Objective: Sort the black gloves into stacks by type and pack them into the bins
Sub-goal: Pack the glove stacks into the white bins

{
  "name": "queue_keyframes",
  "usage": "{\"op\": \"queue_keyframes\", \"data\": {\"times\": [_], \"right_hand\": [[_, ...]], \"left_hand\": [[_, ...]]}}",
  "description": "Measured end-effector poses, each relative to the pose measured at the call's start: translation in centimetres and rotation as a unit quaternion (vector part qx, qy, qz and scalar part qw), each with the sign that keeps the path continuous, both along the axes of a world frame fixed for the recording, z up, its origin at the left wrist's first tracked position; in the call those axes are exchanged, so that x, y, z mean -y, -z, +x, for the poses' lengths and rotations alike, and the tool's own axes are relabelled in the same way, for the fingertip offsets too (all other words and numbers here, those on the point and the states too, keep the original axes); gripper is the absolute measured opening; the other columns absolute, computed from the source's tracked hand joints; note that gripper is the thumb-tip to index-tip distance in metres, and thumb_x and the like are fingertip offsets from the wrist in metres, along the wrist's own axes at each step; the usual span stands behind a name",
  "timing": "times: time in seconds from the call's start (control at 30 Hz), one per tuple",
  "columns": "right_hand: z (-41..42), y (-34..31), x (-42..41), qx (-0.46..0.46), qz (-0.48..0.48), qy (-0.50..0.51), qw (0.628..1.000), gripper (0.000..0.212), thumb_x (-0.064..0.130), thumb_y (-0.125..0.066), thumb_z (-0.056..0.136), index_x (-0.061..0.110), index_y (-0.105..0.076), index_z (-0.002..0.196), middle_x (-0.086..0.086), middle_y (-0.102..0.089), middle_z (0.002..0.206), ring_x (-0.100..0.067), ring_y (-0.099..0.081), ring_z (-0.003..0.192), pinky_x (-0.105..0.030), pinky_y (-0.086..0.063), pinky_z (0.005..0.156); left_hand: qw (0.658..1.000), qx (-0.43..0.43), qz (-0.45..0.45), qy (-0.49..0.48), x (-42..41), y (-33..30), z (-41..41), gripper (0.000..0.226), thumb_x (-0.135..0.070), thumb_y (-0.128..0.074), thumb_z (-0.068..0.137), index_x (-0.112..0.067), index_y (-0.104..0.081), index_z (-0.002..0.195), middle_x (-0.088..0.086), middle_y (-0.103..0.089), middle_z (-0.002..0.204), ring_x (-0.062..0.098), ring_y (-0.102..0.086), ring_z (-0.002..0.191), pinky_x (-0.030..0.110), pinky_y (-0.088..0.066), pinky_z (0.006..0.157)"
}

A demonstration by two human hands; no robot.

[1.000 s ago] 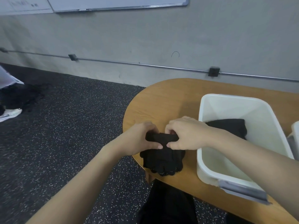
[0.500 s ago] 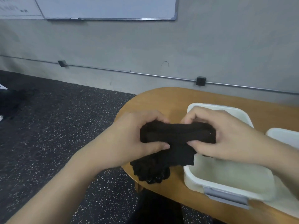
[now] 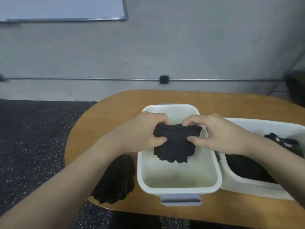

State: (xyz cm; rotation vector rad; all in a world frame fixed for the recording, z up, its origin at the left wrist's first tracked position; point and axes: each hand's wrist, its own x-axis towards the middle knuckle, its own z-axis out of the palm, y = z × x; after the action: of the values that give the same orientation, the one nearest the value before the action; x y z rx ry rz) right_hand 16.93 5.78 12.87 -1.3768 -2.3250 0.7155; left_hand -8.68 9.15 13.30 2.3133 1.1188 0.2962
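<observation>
No readable text is showing anywhere; small white marks on black gloves (image 3: 282, 142) in the right white plastic bin (image 3: 257, 189) are appearing too blurred to read.

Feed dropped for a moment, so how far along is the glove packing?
Done: dark gloves lie in the right white plastic bin. In hand: left hand and right hand hold a black glove bundle over the middle white bin. Left: the textured black glove stack on the wooden table.

Bare forearms (image 3: 69, 182), no sleeves
</observation>
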Motion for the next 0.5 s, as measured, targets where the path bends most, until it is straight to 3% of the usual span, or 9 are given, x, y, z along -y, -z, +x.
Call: {"op": "queue_keyframes", "data": {"times": [0.1,0.2,0.37,0.5], "right_hand": [[0.4,1.7,-2.2,0.078,0.010,0.018,0.997,0.021,0.028,-0.070,0.091,0.032,-0.067,0.112,0.019,-0.071,0.101,-0.008,-0.063,0.097,-0.030,-0.049,0.087],[0.5,2.6,-4.0,0.135,0.011,0.013,0.991,0.021,0.032,-0.067,0.090,0.035,-0.064,0.111,0.015,-0.070,0.097,-0.015,-0.059,0.096,-0.021,-0.040,0.079],[0.2,3.1,-6.3,0.187,-0.023,-0.007,0.982,0.017,0.030,-0.064,0.092,0.034,-0.062,0.109,0.010,-0.067,0.098,-0.015,-0.061,0.089,-0.041,-0.055,0.078],[0.0,3.8,-7.9,0.222,-0.009,-0.025,0.975,0.015,0.031,-0.060,0.095,0.030,-0.061,0.110,0.007,-0.066,0.102,-0.018,-0.059,0.093,-0.036,-0.051,0.074]], "left_hand": [[0.999,-0.037,-0.018,0.000,-2.3,1.5,1.3,0.021,-0.026,-0.075,0.089,-0.033,-0.064,0.106,-0.016,-0.070,0.095,0.005,-0.066,0.088,0.040,-0.056,0.082],[0.997,-0.062,-0.038,0.000,-3.9,2.7,2.3,0.021,-0.024,-0.074,0.089,-0.029,-0.064,0.108,-0.013,-0.071,0.097,0.006,-0.066,0.089,0.038,-0.056,0.083],[0.995,-0.075,-0.069,-0.004,-5.7,4.0,2.9,0.019,-0.023,-0.072,0.092,-0.027,-0.063,0.108,-0.014,-0.069,0.093,0.006,-0.065,0.087,0.032,-0.056,0.080],[0.992,-0.107,-0.067,-0.010,-7.1,4.4,3.0,0.018,-0.028,-0.071,0.093,-0.029,-0.063,0.109,-0.016,-0.067,0.098,0.004,-0.063,0.093,0.031,-0.055,0.083]]}}
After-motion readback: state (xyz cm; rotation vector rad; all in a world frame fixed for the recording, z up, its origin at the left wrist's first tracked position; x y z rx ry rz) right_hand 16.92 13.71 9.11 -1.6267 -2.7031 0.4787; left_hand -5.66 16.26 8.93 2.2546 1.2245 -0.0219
